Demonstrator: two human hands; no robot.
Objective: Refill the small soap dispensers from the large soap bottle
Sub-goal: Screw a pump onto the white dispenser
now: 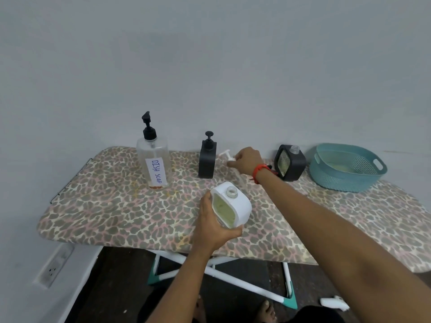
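My left hand (213,223) grips a white square soap dispenser (234,205) with a greenish window, tilted, its neck uncapped. My right hand (248,160) reaches to the back of the board and holds a white pump head (227,156) whose tube hangs below it. At the back left stands the large clear bottle (155,163) with a black pump, labelled DISH SOAP and almost empty. A black dispenser (207,160) with its pump on stands beside it. Another black dispenser (290,163), uncapped, stands to the right of my right hand.
Everything rests on an ironing board with a leopard-print cover (116,206) against a grey wall. A teal plastic basket (346,167) sits at the back right. Below are the board's white legs (233,279), a dark floor and a wall socket (54,265) at the left.
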